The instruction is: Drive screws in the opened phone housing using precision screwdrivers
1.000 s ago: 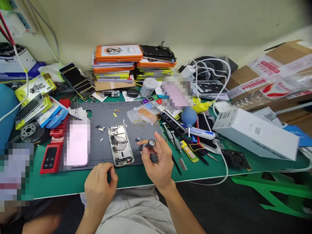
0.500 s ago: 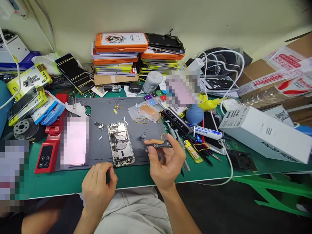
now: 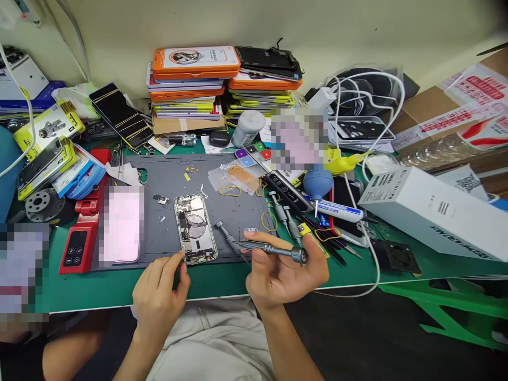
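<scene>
An opened phone [image 3: 196, 227] lies on the dark grey work mat [image 3: 159, 243], its circuit boards and round coil showing. My left hand [image 3: 161, 288] is at its lower left corner, index fingertip against the edge, thumb apart from the index finger. To the phone's right, my right hand [image 3: 288, 275] grips a grey precision screwdriver [image 3: 273, 248] between thumb and fingers, its capped end pointing right. A second screwdriver [image 3: 226, 233] lies on the mat just behind the hand. Small metal parts [image 3: 161, 199] are scattered left of the phone.
A blurred pink-lit screen [image 3: 121, 225] lies beside a red clamp-like device [image 3: 77, 248] on the left. Screwdrivers [image 3: 288, 214], a blue air blower [image 3: 317, 182] and a white box [image 3: 428, 211] crowd the right. Stacked orange cases [image 3: 196, 63] stand at the back.
My right hand has moved right and turned, swinging the screwdriver's capped end toward me. My left index finger has stretched out to the phone's corner. The view has shifted slightly.
</scene>
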`<state>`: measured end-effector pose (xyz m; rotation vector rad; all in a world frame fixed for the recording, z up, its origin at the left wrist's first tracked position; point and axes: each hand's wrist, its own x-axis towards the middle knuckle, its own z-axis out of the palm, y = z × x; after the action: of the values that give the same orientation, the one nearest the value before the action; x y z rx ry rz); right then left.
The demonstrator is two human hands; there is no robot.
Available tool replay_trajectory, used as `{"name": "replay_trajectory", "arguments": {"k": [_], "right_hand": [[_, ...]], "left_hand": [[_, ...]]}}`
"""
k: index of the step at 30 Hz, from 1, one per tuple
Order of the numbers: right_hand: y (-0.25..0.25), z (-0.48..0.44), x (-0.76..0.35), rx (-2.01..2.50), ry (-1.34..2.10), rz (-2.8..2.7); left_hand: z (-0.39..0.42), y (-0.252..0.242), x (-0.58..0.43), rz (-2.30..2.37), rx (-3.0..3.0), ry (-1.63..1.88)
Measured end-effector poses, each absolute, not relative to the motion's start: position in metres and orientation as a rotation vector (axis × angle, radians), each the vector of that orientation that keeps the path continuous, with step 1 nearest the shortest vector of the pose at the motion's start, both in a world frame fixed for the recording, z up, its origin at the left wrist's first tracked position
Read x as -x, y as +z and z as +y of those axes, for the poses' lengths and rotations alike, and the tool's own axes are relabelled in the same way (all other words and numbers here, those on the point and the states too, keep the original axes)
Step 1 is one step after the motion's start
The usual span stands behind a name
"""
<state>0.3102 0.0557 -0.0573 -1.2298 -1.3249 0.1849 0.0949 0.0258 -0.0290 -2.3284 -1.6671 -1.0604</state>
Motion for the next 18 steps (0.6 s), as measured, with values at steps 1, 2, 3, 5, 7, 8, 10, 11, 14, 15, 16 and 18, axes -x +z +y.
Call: {"name": "replay_trajectory", "arguments": {"k": [1, 2, 3, 5, 7, 8, 10, 11, 14, 15, 16, 18], "right_hand": [[-0.055, 0.057, -0.309, 1.193, 0.170, -1.299], [-0.052, 0.059, -0.308, 1.143, 0.142, -1.271], [-0.050, 0.060, -0.307, 1.099, 0.119, -1.248], [-0.048, 0.061, -0.306, 1.069, 0.132, -1.254], [-0.049, 0.060, -0.307, 1.087, 0.152, -1.263], [-0.049, 0.059, -0.308, 1.095, 0.159, -1.266], [-0.050, 0.057, -0.309, 1.093, 0.180, -1.268], [-0.050, 0.057, -0.309, 1.079, 0.196, -1.269], [-0.047, 0.055, -0.309, 1.012, 0.260, -1.270], [-0.045, 0.055, -0.309, 0.996, 0.278, -1.265], [-0.043, 0.055, -0.308, 0.990, 0.295, -1.259], [-0.039, 0.055, -0.307, 0.998, 0.313, -1.248]], "left_hand": [[0.026, -0.028, -0.095, -1.662, 2.324, -1.043], [0.026, -0.027, -0.095, -1.657, 2.319, -1.025], [0.026, -0.026, -0.095, -1.655, 2.315, -1.011], [0.025, -0.023, -0.096, -1.666, 2.311, -0.994], [0.024, -0.019, -0.096, -1.715, 2.320, -0.984], [0.024, -0.016, -0.097, -1.758, 2.327, -0.976], [0.024, -0.010, -0.099, -1.866, 2.358, -0.935], [0.025, -0.007, -0.100, -1.925, 2.384, -0.898], [0.028, 0.005, -0.101, -2.074, 2.452, -0.784], [0.030, 0.009, -0.101, -2.114, 2.466, -0.747], [0.032, 0.012, -0.100, -2.147, 2.480, -0.712], [0.036, 0.018, -0.099, -2.196, 2.516, -0.644]]}}
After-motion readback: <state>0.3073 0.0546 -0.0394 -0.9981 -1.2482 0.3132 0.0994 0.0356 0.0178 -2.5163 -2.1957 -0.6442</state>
